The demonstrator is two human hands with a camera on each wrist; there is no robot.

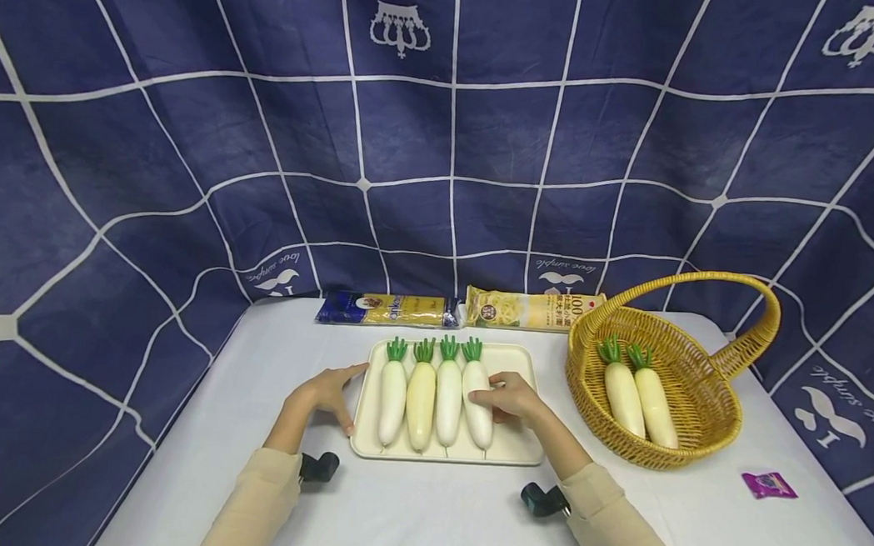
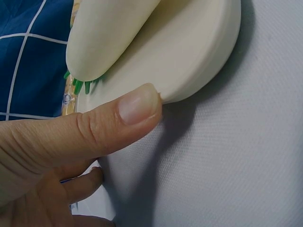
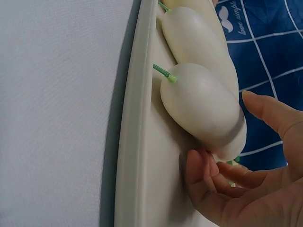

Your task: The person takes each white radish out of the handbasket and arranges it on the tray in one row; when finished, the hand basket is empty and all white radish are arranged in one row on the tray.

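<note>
A cream tray (image 1: 521,370) carries several white radishes side by side, green tops toward the back; one radish (image 1: 421,397) is yellower. My right hand (image 1: 514,397) holds the rightmost radish (image 1: 477,405), thumb across its top and curled fingers at its right side. In the right wrist view, that radish (image 3: 203,104) lies on the tray beside the fingers. My left hand (image 1: 328,390) is at the tray's left edge, fingers spread. Its thumb (image 2: 137,106) touches the tray's rim in the left wrist view, beside the end of a radish (image 2: 104,38).
On the right stands a wicker basket (image 1: 579,403) with a tall handle and two radishes (image 1: 625,397) inside. Behind the tray lie two noodle packets, one blue and gold (image 1: 390,309), one yellow (image 1: 528,309). A small purple packet (image 1: 768,484) lies at the front right.
</note>
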